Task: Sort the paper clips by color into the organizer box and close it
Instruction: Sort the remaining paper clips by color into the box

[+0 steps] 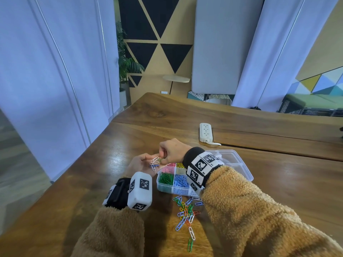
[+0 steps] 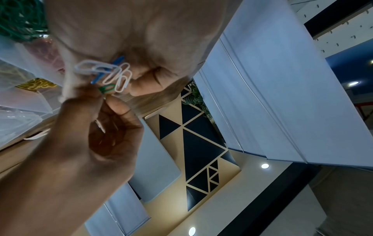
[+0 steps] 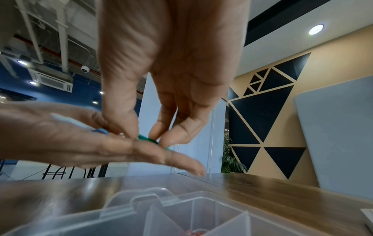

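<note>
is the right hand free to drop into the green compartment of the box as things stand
Probably yes: the right hand pinches a green clip off the left palm just beyond the open organizer box, and nothing covers the green compartment.

head view overhead, wrist views close, upward

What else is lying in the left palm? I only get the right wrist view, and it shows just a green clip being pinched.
Observer: The left hand carries several white clips and one blue clip.
Operator: Where does the green one go?
Observer: The green compartment is at the near left of the box, beside the blue one.
Operator: Anything left to sort?
Observer: Yes, a mixed pile lies on the table in front of the box.
</note>
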